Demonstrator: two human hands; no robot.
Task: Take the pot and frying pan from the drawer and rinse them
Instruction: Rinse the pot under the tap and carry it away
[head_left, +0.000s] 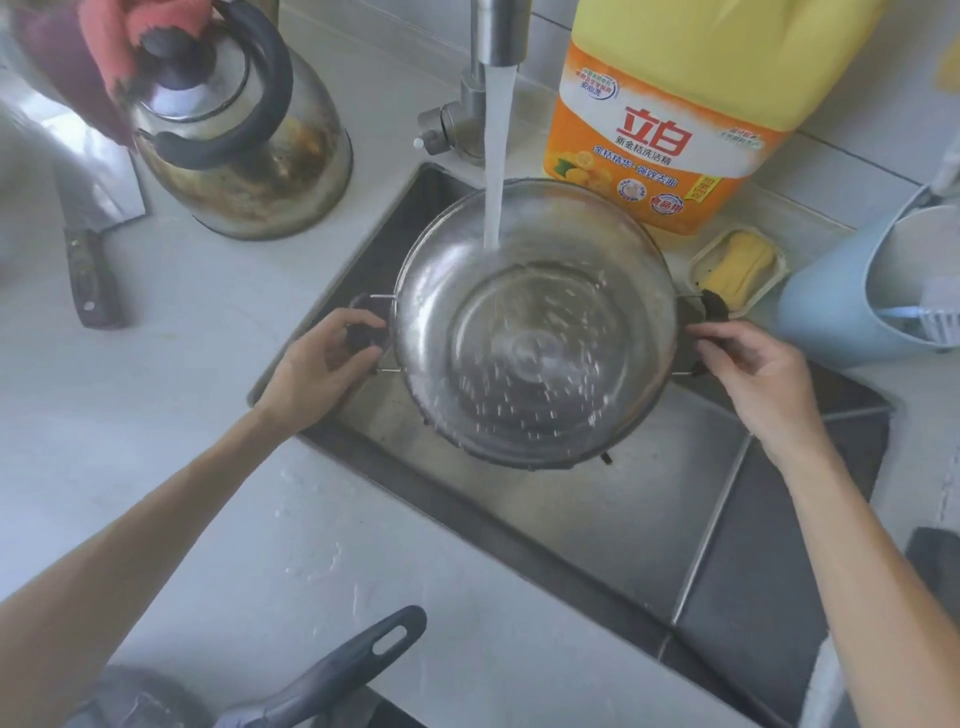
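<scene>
A steel pot (535, 332) with two black side handles hangs over the sink (649, 499), tilted a little toward me. My left hand (322, 364) grips its left handle and my right hand (753, 369) grips its right handle. Water pours from the tap (498, 31) into the pot and splashes across its bottom. The frying pan (156, 701) lies on the white counter at the bottom left, with its dark grey handle (343, 670) pointing toward the sink.
A stained steel kettle (244, 135) stands at the back left, a cleaver (93, 234) beside it. Behind the sink are a yellow detergent jug (670, 114) and a soap dish (737, 270). A light blue holder (878, 291) stands at the right.
</scene>
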